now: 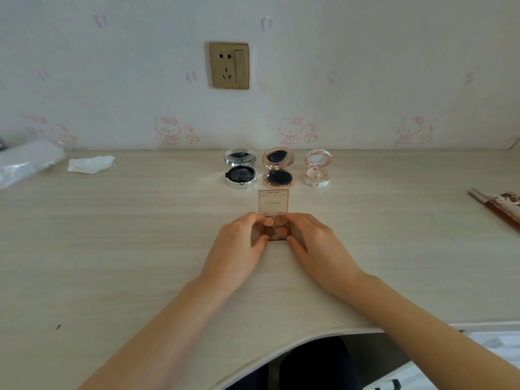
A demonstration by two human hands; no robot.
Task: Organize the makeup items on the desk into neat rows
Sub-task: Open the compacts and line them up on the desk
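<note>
Hands first: your left hand (244, 240) and right hand (310, 240) pinch the open palette (275, 228) from both sides, likely to square it on the table (140, 249) below the three open compacts (278, 168) rowed by the wall.

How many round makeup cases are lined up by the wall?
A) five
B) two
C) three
C: a silver case, a rose-gold case and a small white case sit open in one row, behind the square palette that the left hand and right hand hold.
</note>
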